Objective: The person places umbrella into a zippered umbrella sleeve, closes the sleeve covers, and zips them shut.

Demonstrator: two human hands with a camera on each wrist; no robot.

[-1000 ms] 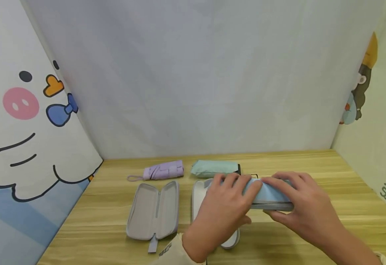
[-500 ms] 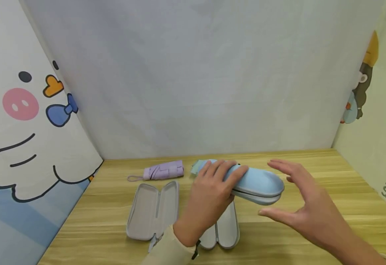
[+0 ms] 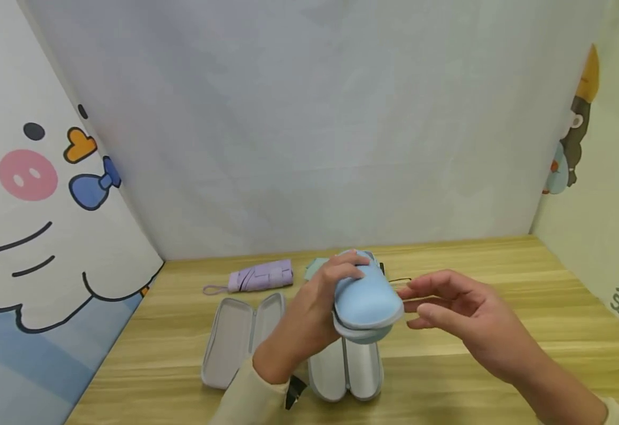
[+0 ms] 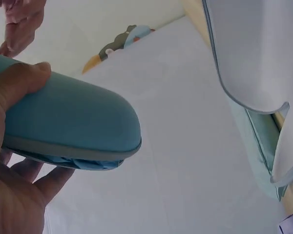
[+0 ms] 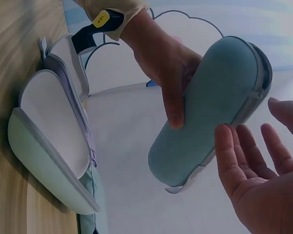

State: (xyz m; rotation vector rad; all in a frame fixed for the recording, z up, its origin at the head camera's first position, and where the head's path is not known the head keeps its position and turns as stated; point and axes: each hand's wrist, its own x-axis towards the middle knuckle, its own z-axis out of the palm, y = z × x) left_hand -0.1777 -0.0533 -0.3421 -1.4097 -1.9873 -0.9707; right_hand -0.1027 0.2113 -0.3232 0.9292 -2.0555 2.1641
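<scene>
A light blue zippered hard case (image 3: 367,301) is held up over the table in my left hand (image 3: 309,313), thumb on one face and fingers across the other. Its two halves are slightly parted along the zipper edge, and dark blue folded fabric (image 4: 83,164) shows in the gap in the left wrist view. My right hand (image 3: 463,313) is just right of the case, fingers loosely bent and holding nothing. In the right wrist view its fingertips are right at the zipper edge of the case (image 5: 210,102).
A mint case (image 3: 327,375) lies unzipped and spread below the held one. To its left is another spread case (image 3: 229,342) with a grey lining. Behind them lie a folded purple umbrella (image 3: 261,275) and a mint folded umbrella (image 3: 314,268), mostly hidden.
Both hands were on the blue case; the right hand let go and moved away, then came back near its edge. My left hand has turned the case so one end faces me.
</scene>
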